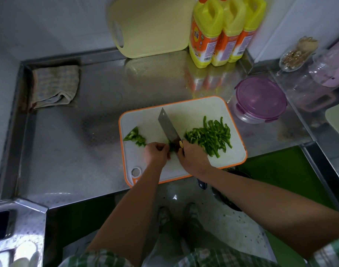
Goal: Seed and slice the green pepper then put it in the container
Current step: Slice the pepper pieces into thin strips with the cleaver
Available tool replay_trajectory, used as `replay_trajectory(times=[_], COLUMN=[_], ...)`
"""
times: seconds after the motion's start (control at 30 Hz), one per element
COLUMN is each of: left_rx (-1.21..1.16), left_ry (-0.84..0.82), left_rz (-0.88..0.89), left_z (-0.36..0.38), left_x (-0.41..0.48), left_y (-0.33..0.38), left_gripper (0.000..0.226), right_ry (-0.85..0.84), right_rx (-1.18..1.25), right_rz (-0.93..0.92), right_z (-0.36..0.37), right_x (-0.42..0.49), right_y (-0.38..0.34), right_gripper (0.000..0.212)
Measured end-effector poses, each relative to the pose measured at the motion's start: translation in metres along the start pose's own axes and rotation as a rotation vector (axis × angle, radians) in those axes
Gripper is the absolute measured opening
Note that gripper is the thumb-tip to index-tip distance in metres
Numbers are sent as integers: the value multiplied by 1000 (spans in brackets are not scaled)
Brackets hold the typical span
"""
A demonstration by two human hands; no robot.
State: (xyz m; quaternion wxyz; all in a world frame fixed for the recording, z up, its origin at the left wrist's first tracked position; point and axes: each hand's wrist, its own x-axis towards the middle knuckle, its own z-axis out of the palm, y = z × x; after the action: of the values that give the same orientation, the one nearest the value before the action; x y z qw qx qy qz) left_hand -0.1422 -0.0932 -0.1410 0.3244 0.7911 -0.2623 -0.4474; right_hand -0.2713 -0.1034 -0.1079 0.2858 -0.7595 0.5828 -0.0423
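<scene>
A white cutting board with an orange rim (201, 107) lies on the steel counter. A heap of green pepper strips (210, 136) covers its right side. Uncut pepper pieces (135, 136) lie at its left. My right hand (191, 156) grips the dark handle of a cleaver (167, 127), whose blade points away from me. My left hand (156, 153) holds down a small pepper piece (172, 147) with curled fingers right beside the blade. A round container with a purple lid (261, 100) stands to the right of the board, lid on.
A folded cloth (54, 86) lies at the counter's back left. A pale yellow board (151, 26) leans on the wall beside yellow detergent bottles (222, 31). Glass jars (297, 56) stand at the far right. A sink (3, 224) shows at the lower left.
</scene>
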Motion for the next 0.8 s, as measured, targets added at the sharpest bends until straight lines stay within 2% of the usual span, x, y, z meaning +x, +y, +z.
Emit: replay_trajectory(times=[0.1, 0.27, 0.33, 0.57, 0.8], left_rx=[10, -29, -64, -83, -76], left_ry=[-34, -101, -109, -24, -11], left_rz=[35, 79, 73, 20, 1], left_z=[-4, -12, -13, -8, -5], left_x=[-2, -5, -6, -6, -7], left_y=[0, -1, 0, 1, 4], left_gripper=[9, 4, 4, 18, 11], right_ry=[15, 51, 68, 84, 49], right_rx=[-34, -126, -111, 20, -10], right_rz=[8, -67, -46, -87, -66], right_z=[6, -2, -8, -12, -12], right_x=[3, 16, 22, 9, 3], right_y=[-2, -4, 2, 6, -1], right_gripper=[16, 27, 29, 21, 15])
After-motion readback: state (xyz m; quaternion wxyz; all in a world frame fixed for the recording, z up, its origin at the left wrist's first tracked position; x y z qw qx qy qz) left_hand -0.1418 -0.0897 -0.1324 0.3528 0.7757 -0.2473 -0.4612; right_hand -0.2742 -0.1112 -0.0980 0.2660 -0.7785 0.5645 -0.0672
